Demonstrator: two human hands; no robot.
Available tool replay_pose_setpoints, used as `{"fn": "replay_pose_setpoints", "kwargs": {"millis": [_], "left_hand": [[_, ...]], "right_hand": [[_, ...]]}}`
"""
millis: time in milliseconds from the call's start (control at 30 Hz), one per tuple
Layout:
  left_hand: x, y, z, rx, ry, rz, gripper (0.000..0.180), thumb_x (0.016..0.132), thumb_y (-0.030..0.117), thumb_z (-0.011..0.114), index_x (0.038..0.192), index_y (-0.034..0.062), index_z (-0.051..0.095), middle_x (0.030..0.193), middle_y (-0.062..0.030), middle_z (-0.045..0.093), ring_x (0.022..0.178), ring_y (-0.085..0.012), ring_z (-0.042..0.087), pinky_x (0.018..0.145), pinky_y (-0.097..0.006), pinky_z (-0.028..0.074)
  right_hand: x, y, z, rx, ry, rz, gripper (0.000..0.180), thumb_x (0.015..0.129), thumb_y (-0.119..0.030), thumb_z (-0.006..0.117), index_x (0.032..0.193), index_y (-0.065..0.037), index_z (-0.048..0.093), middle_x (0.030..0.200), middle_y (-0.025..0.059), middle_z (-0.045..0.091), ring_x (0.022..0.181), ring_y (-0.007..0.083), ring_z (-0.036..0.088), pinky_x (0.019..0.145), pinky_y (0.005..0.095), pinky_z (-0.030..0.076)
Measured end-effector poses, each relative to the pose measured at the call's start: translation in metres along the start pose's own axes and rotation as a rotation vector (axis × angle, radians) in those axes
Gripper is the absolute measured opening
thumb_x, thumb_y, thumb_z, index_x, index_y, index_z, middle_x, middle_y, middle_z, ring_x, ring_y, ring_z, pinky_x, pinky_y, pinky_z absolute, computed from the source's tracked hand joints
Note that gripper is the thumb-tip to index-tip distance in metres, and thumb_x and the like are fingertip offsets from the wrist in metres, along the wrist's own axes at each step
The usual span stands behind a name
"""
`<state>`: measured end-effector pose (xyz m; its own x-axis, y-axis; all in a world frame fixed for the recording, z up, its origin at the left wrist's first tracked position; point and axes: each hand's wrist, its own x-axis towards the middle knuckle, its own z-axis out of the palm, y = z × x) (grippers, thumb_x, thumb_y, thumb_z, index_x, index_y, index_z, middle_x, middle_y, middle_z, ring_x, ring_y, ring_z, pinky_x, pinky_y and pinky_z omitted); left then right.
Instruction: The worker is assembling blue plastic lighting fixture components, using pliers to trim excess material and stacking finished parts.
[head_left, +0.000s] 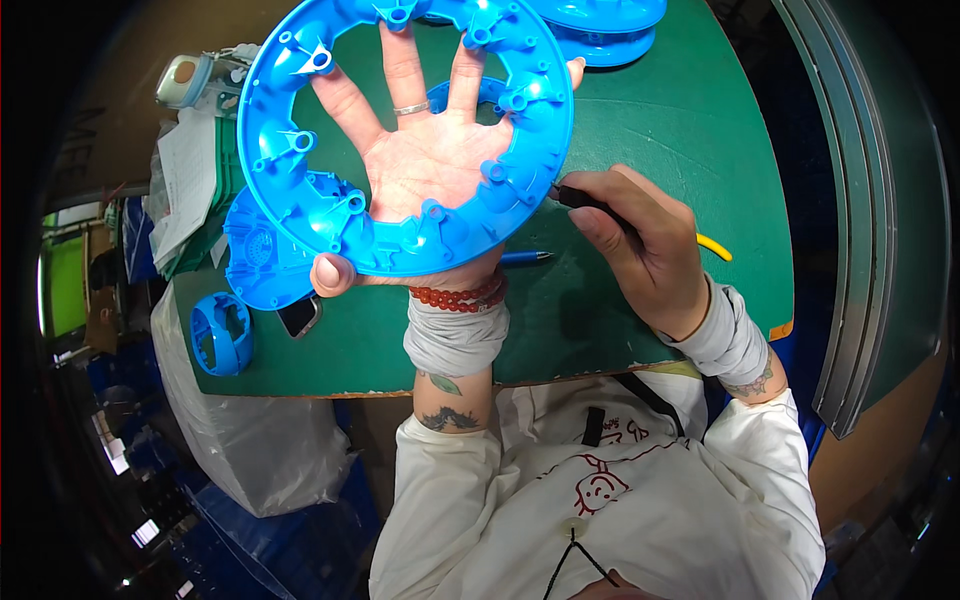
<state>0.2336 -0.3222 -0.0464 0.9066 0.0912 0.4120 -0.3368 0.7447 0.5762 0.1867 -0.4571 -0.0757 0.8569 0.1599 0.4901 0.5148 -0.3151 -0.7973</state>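
Both hands work over the green tabletop (700, 130). Left hand (425, 165) lies palm up with fingers spread wide, so the big blue plastic ring (400, 130) rests flat on it, above the near edge. Right hand (640, 240) pinches a thin dark tool (585, 200), its tip touching the ring's rim.

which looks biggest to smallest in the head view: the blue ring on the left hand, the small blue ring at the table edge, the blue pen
1. blue ring, though it is held nearest the camera
2. small blue ring
3. blue pen, partly hidden
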Motion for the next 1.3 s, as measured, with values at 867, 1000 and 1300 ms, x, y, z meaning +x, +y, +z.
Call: {"fn": "replay_pose_setpoints", "kwargs": {"millis": [867, 1000, 1300], "left_hand": [[-0.007, -0.004, -0.002, -0.397, -0.044, 0.068, 0.093, 0.056, 0.059, 0.062, 0.138, 0.0287, 0.027, 0.146, -0.011, 0.015, 0.132, -0.0442, 0.01, 0.096, -0.074, 0.003], [-0.008, -0.005, -0.001, -0.403, -0.012, 0.061, 0.091, 0.057, 0.058, 0.061, 0.137, 0.0289, 0.028, 0.146, -0.0111, 0.015, 0.132, -0.0446, 0.009, 0.096, -0.074, 0.003], [-0.006, -0.007, -0.002, -0.412, -0.26, 0.035, 0.09, 0.057, 0.059, 0.059, 0.137, 0.0292, 0.029, 0.146, -0.0112, 0.015, 0.132, -0.0446, 0.01, 0.097, -0.073, 0.004]], "right_hand": [[-0.003, 0.0, 0.008, -0.112, 0.089, 0.056, 0.019, 0.084, -0.026, 0.059, 0.088, -0.008, 0.059, 0.066, 0.0067, 0.053, 0.051, 0.0257, 0.053, 0.044, 0.0332, 0.039], [-0.003, 0.001, 0.007, -0.115, 0.094, 0.063, 0.018, 0.084, -0.026, 0.059, 0.088, -0.008, 0.059, 0.066, 0.0066, 0.053, 0.051, 0.0256, 0.053, 0.043, 0.0332, 0.039], [-0.003, 0.002, 0.006, -0.151, 0.089, 0.048, 0.019, 0.082, -0.027, 0.06, 0.088, -0.008, 0.06, 0.065, 0.0064, 0.052, 0.05, 0.0251, 0.053, 0.042, 0.033, 0.038]]}}
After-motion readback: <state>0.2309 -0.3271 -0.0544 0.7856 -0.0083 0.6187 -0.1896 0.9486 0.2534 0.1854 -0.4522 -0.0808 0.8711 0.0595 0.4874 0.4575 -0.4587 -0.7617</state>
